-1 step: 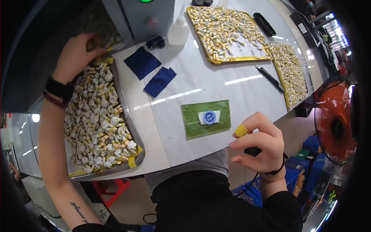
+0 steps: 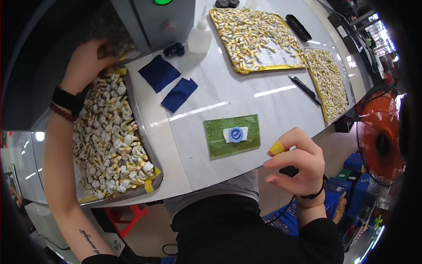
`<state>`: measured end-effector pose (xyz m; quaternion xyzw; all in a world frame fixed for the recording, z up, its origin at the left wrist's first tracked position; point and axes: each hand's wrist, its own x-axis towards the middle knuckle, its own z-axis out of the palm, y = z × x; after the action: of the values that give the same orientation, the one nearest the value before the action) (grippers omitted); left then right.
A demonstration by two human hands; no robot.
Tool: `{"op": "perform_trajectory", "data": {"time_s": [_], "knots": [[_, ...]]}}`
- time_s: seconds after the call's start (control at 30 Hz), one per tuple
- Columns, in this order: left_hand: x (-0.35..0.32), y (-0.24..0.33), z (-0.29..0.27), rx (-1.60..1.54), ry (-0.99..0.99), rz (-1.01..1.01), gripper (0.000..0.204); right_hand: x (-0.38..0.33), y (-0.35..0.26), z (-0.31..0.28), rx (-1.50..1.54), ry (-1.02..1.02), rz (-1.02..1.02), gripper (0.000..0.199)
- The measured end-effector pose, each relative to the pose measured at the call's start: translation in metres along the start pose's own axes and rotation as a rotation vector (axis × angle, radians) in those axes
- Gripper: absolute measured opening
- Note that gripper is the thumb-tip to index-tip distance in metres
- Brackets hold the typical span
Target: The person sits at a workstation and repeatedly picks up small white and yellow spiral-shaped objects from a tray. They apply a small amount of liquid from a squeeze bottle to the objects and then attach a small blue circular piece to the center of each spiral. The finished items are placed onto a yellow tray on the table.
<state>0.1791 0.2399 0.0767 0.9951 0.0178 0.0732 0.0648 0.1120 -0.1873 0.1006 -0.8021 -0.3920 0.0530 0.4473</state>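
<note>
At the far left, my left hand (image 2: pixel 83 66) reaches over the far end of a metal tray (image 2: pixel 154 154) lined with yellow tape. Small white-and-yellow pieces (image 2: pixel 112 141) are heaped in this tray. Shadow by the grey machine covers that hand's bent fingertips; whether they hold anything is unclear. My right hand (image 2: pixel 296 163), a yellow cover on one fingertip, hovers off the table's near edge. Its curled fingers stand apart from the thumb with nothing between them. Left of it lies a green slab (image 2: pixel 215 147) bearing a white strip (image 2: pixel 245 133) and a round blue disc (image 2: pixel 236 134).
Two dark blue cloth pieces (image 2: pixel 159 74) lie beside the grey machine (image 2: pixel 154 26), near a white squeeze bottle (image 2: pixel 200 38). Two yellow-edged trays (image 2: pixel 272 56) of small pieces are at the far right, with a black cutter knife (image 2: pixel 304 89). An orange fan (image 2: pixel 380 136) stands beyond the table.
The whole table has shifted very slightly leftward in view. Both hands keep nearly the same pose.
</note>
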Motion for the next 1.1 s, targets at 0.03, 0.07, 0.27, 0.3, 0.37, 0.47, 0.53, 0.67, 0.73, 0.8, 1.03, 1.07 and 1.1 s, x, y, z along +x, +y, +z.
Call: {"op": "perform_trajectory", "data": {"time_s": [0.03, 0.07, 0.27, 0.3, 0.37, 0.47, 0.53, 0.67, 0.73, 0.8, 1.03, 1.07, 1.1], "knots": [[0.001, -0.010, 0.005, -0.014, 0.045, 0.041, 0.048, -0.004, 0.000, -0.005, -0.019, 0.028, 0.018, 0.025], [0.003, -0.011, 0.008, -0.034, 0.089, 0.086, 0.049, -0.005, -0.001, -0.012, -0.059, 0.047, 0.036, 0.025], [-0.040, 0.023, -0.038, -0.377, 0.026, -0.015, 0.021, 0.016, 0.044, -0.059, -0.506, 0.260, 0.019, 0.016], [-0.052, 0.046, -0.031, -0.481, 0.106, 0.048, 0.021, 0.020, 0.056, -0.073, -0.552, 0.282, 0.074, 0.009], [-0.108, 0.083, -0.061, -0.589, 0.090, -0.001, 0.025, 0.050, 0.093, -0.088, -0.584, 0.262, 0.133, 0.012], [-0.157, 0.126, -0.064, -0.686, -0.171, 0.267, 0.024, 0.067, 0.152, -0.123, -0.748, 0.101, 0.132, 0.014], [-0.180, 0.150, -0.082, -1.014, -0.593, -0.018, 0.036, 0.093, 0.180, -0.121, -0.791, -0.012, 0.104, 0.014], [-0.200, 0.163, -0.054, -1.324, -0.365, 0.042, 0.032, 0.101, 0.185, -0.118, -0.699, -0.077, 0.337, 0.014], [-0.205, 0.164, -0.032, -1.401, -0.259, 0.076, 0.031, 0.087, 0.184, -0.121, -0.844, -0.023, 0.196, 0.014], [-0.204, 0.168, -0.010, -1.608, -0.306, 0.139, 0.030, 0.068, 0.156, -0.116, -0.637, 0.064, 0.224, 0.010], [-0.217, 0.191, 0.006, -1.987, -0.158, -0.387, 0.048, 0.044, 0.044, -0.012, -0.064, -0.298, 0.012, 0.018], [-0.215, 0.188, 0.013, -2.038, -0.154, -0.252, 0.045, 0.038, 0.038, -0.005, -0.098, -0.298, -0.026, 0.023], [-0.212, 0.183, 0.026, -2.084, -0.142, -0.119, 0.043, 0.033, 0.036, 0.002, -0.173, -0.247, -0.079, 0.023]]}}
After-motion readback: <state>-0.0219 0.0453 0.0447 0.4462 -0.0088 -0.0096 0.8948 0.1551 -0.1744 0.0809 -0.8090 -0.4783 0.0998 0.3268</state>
